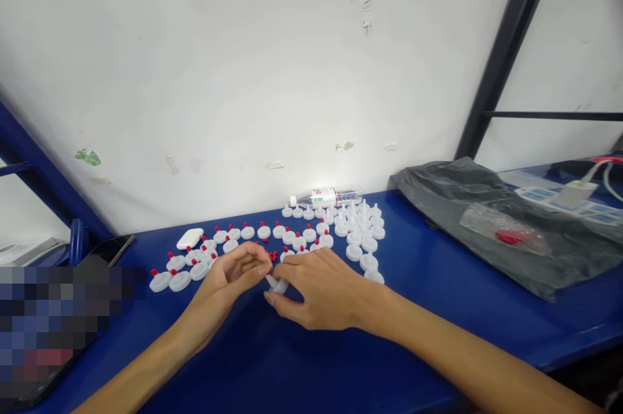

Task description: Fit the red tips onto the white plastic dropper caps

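Note:
My left hand (232, 274) and my right hand (316, 291) meet over the blue table (438, 284), both pinching one small white plastic cap (277, 284) between their fingertips. The left fingertips also press at a red spot on the cap's spout, probably a small red plug. Loose red plugs (272, 255) lie just behind the hands. Several white caps with red plugs (195, 265) stand in rows to the left. Several white caps without plugs (360, 232) stand to the right.
A clear water bottle (328, 196) lies against the white wall. A white oval case (189, 238) and a dark phone (104, 250) sit at the left. A dark plastic bag (487, 213) with a clear packet of red plugs (509, 237) lies right, near a power strip (559, 198).

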The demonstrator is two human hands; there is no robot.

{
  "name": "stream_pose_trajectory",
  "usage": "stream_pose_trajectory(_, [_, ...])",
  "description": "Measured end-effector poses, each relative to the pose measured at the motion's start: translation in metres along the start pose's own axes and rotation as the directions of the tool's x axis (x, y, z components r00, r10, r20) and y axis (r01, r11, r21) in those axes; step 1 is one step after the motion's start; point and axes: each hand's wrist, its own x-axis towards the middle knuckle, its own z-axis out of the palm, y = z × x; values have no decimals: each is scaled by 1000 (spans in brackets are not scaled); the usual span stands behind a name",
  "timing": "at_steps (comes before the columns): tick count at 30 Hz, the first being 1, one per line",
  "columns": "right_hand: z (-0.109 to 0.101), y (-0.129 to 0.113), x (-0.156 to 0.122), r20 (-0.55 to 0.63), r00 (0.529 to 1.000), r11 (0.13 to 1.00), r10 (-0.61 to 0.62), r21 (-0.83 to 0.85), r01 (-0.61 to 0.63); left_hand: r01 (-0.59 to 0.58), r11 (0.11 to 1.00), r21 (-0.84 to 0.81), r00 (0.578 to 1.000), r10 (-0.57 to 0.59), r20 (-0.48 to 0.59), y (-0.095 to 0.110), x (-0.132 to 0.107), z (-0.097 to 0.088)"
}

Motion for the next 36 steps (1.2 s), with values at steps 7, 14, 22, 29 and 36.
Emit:
stream_pose_trajectory(7, [4, -1, 0, -66, 998, 999, 17, -33, -19, 26, 998, -60, 1000, -26, -15, -1, -1, -1])
stream_pose_trajectory(14, [5, 1, 0, -82, 995, 996, 49, -77, -55, 1, 1000, 24, 999, 0, -39, -4, 1, -3])
stream_pose_trajectory(22, [7, 9, 2, -203, 974, 993, 100, -38, -110, 5, 971, 237, 991, 26, -127, -2, 6, -9])
stream_pose_trajectory(29, [6, 8, 1, -244, 964, 994, 106, 23, -104, -95, 873, 479, 992, 126, -33, -8, 5, -9])
stream_pose_trajectory(36, [12, 4, -1, -243, 970, 998, 14, 59, 1, -116, 887, 447, 993, 91, 75, -9, -5, -7])
